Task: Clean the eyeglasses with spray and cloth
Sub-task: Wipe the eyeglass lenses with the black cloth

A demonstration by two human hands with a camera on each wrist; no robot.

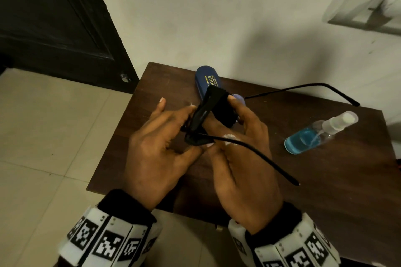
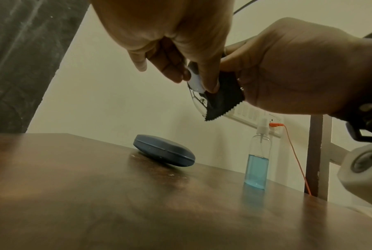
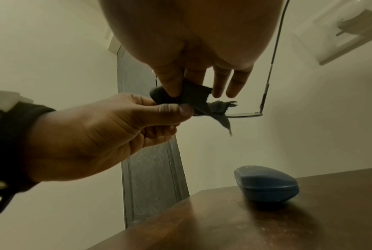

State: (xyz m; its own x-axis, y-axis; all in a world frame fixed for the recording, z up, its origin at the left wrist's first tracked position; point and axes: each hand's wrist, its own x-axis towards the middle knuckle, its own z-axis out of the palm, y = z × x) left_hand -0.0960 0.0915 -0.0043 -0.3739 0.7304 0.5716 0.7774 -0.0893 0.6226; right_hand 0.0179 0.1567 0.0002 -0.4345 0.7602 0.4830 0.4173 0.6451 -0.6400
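Both hands sit lowest in the head view, closest to the camera, and the eyeglasses (image 1: pixel 201 119) are held up between them, mid-frame, clear above the tabletop (image 1: pixel 325 191). Left hand (image 1: pixel 156 154) has its grip pinched on one end of the frame, and right hand (image 1: pixel 243 162) has its grip pinched through the black cloth (image 1: pixel 221 106) wrapped over a lens. Front of the glasses runs from lower left up toward the upper middle of the frame, with both temple arms sticking out to the right side. So I'd say the wiping stroke has to run along that diagonal, with the right hand doing the work since it's already on the cloth. Spray bottle (image 1: pixel 319 132) stands on the tabletop well off to the right, and the blue case (image 1: pixel 207 80) lies just past the hands.
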